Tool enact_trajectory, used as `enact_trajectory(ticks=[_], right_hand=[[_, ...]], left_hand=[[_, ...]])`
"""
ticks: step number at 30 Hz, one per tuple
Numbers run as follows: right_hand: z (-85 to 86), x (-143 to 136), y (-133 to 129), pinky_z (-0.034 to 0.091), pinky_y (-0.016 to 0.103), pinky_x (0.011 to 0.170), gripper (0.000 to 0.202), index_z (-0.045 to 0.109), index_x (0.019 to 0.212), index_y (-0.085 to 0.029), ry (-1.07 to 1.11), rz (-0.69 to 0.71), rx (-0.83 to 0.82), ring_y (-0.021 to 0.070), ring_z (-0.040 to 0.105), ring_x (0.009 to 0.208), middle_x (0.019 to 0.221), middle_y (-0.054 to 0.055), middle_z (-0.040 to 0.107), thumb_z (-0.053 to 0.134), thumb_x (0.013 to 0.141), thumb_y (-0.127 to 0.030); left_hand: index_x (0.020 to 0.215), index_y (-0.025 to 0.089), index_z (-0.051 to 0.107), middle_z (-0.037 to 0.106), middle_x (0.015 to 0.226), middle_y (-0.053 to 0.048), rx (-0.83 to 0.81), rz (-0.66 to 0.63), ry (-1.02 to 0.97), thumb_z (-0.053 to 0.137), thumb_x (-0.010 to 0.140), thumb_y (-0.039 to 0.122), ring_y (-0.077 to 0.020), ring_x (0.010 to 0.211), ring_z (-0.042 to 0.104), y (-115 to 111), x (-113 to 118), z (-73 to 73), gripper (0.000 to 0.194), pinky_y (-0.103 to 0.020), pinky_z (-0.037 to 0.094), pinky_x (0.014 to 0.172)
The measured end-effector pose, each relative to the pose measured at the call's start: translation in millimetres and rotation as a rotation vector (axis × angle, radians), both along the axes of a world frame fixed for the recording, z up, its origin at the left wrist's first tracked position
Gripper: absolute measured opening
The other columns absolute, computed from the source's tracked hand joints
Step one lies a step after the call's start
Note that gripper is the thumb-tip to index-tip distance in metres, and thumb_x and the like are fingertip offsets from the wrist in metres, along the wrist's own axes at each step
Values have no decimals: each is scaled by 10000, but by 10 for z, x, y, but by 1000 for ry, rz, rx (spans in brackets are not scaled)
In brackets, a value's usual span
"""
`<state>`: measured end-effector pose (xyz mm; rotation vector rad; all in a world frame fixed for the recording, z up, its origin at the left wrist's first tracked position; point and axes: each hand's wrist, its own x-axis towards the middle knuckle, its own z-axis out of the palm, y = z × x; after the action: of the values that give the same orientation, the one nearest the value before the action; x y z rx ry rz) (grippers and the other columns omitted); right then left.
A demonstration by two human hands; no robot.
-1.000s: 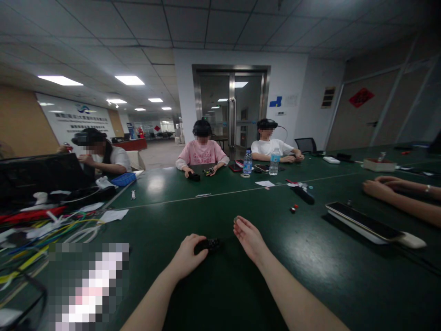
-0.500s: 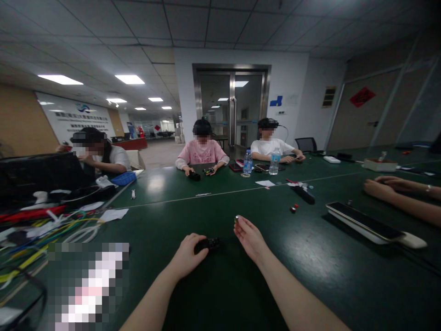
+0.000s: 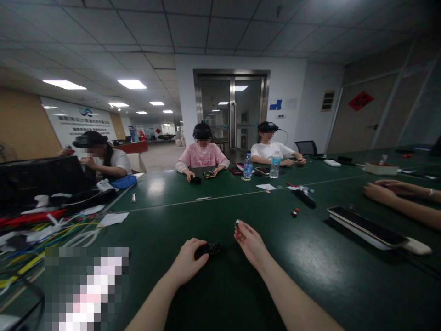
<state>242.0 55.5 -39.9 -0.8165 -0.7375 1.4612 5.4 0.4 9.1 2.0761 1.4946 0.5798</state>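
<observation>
My left hand (image 3: pixel 190 259) grips the left end of a black object (image 3: pixel 213 248) that lies on the dark green table (image 3: pixel 220 294). Its fingers and thumb wrap round that end; the right end, with small details too dark to tell, sticks out. To the right, my right hand (image 3: pixel 248 241) is raised a little over the table. Between thumb and fingertips it pinches a small shiny metallic piece (image 3: pixel 237 223), whose exact shape is too small to tell.
Cables (image 3: pixel 72 234) crowd the left side. Farther right are a small red and white piece (image 3: pixel 294 214), a phone (image 3: pixel 365 225) on a white stand, and another person's hands (image 3: pixel 382 191). Bottles (image 3: pixel 274 166) and three seated people are across the table.
The whole view has shifted slightly, so the room and table things appear a little lower. Both hands keep their holds, with no clear movement over the table.
</observation>
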Motion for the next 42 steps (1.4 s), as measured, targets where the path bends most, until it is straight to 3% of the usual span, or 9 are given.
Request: enact_trajectory(ticks=[8, 16, 23, 29, 35, 42], right_hand=[[112, -18, -93, 474, 332, 892, 340, 644, 993, -229, -18, 50, -1, 183, 602, 930, 1003, 35, 648, 720, 680, -340], [121, -64, -109, 452, 369, 906, 398, 629, 1033, -201, -172, 60, 49, 214, 588, 974, 1050, 62, 643, 706, 682, -371], [181, -151, -170, 419, 380, 928, 376, 607, 1062, -221, -469, 124, 204, 219, 565, 1033, 1064, 45, 640, 640, 732, -399], [233, -273, -268, 436, 371, 884, 319, 606, 1061, -235, -791, 236, 349, 206, 579, 967, 1025, 34, 633, 575, 775, -373], [325, -323, -396, 327, 400, 986, 222, 639, 981, -297, -1207, 262, 524, 216, 488, 1115, 1107, -1, 602, 580, 772, -344], [368, -317, -446, 278, 433, 1010, 241, 620, 1015, -329, -1336, 282, 528, 224, 466, 1155, 1165, -17, 585, 559, 783, -353]], left_hand=[[1207, 228, 529, 539, 1198, -47, 4, 5, 1, 494, 824, 463, -231, 1109, 480, -12, 10, 12, 451, -345, 392, 938], [1201, 218, 529, 542, 1183, -54, 43, -13, 46, 486, 836, 400, -225, 1106, 472, 11, 8, -26, 411, -343, 365, 962], [1199, 242, 525, 539, 1185, -42, 51, -25, 42, 472, 844, 399, -224, 1102, 468, 20, -8, -57, 391, -347, 370, 951], [1170, 233, 542, 550, 1148, -49, 80, -46, 45, 482, 845, 374, -217, 1068, 482, 18, -9, -65, 360, -340, 383, 924], [1180, 242, 533, 545, 1143, -45, 106, -47, 33, 509, 835, 359, -208, 1070, 479, 32, -8, -108, 365, -330, 381, 927], [1175, 240, 534, 546, 1137, -51, 123, -46, 42, 512, 826, 360, -215, 1060, 483, 59, -20, -157, 370, -336, 380, 927]])
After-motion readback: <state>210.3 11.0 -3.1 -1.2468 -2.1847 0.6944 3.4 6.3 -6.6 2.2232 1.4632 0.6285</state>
